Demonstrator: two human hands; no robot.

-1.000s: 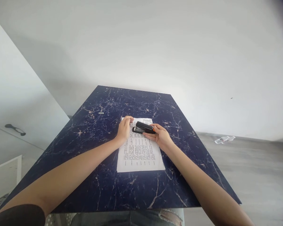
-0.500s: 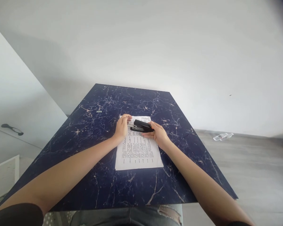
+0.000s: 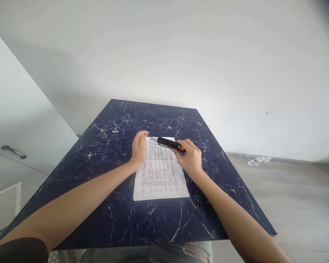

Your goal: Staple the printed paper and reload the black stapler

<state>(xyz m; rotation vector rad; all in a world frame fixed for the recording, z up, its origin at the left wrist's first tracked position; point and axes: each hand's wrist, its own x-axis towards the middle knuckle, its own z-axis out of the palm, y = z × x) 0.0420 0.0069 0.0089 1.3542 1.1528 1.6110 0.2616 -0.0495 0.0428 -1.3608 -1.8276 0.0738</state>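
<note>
My right hand (image 3: 190, 155) is closed round the rear of a black stapler (image 3: 167, 143) with an orange mark. The stapler is above the upper part of a printed paper sheet (image 3: 160, 179), its front pointing left. A silvery metal piece (image 3: 154, 139) shows at that front end. At the sheet's upper left edge my left hand (image 3: 139, 149) holds nothing visible, its fingers extended and slightly bent. It is apart from the stapler. Some of the print lies hidden beneath the stapler and right hand.
The sheet lies on a dark blue marble-patterned table (image 3: 120, 215). A small strip of staples (image 3: 115, 131) lies on the table to the left. Behind stands a pale wall (image 3: 167, 54). A clear plastic item (image 3: 259, 161) is on the floor at the right.
My left hand has come off the stapler's front and moved slightly left. My right hand has turned over the stapler's rear, and the stapler's top now looks closed down.
</note>
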